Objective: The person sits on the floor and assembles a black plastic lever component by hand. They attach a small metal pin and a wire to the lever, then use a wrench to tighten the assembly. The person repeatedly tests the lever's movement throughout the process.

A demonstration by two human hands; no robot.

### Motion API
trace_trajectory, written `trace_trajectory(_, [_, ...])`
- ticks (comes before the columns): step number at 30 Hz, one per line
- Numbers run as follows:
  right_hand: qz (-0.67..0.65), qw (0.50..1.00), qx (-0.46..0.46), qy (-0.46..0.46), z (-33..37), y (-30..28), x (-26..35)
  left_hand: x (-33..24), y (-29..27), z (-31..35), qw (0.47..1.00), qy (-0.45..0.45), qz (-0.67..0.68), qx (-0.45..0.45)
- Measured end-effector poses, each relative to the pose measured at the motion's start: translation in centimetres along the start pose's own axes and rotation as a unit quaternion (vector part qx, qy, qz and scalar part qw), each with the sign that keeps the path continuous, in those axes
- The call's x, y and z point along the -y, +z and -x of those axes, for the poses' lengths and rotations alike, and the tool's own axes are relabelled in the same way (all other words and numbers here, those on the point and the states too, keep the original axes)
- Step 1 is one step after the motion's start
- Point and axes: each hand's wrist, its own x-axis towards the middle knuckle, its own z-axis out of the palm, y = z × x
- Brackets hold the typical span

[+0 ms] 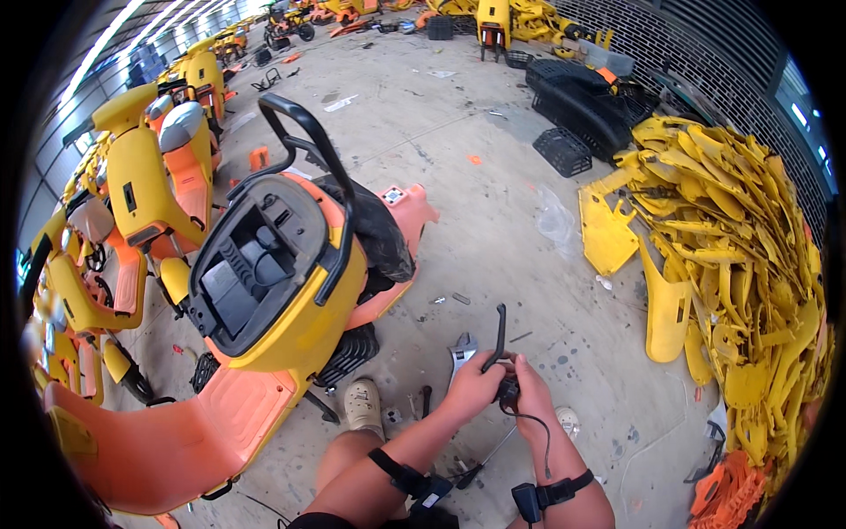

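Observation:
Low in front of me, my left hand (474, 385) and my right hand (531, 392) are close together, both closed around a black brake lever (500, 328). Its arm points up and away from my fingers. A thin black cable (545, 429) hangs from it along my right forearm. Just beyond my left hand, an adjustable wrench (462, 346) lies on the concrete. To the left stands a yellow and orange scooter (291, 331), its seat compartment (251, 264) uncovered and a black grab rail (339, 189) arching above it.
Yellow plastic panels (714, 238) form a tall pile on the right. Black crates (562, 152) sit beyond it near the brick wall. More yellow scooters (137, 189) line the left side. A screwdriver (470, 477) and small loose parts (461, 299) lie on the floor.

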Motion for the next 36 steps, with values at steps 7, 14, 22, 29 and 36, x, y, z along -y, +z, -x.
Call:
trace_trajectory(7, [0.055,0.998,-0.007,-0.009,0.4,-0.4,-1.2,0.3,-0.3,0.8,0.996,-0.003,-0.090,-0.012])
trace_trajectory(14, [0.108,0.994,-0.019,-0.008,1.8,0.3,-0.8,0.3,-0.6,1.8,0.989,-0.034,-0.146,-0.005])
trace_trajectory(22, [0.120,0.991,-0.033,-0.043,2.6,1.3,-1.5,1.5,-1.6,2.7,0.999,-0.030,0.006,0.037])
trace_trajectory(29, [0.274,0.949,-0.048,-0.146,3.7,0.5,-1.4,1.1,-1.2,3.4,0.992,0.031,-0.080,-0.096])
trace_trajectory(36, [0.153,0.983,0.007,-0.103,3.7,-0.9,-2.4,1.4,-0.4,4.5,0.999,0.031,-0.006,-0.034])
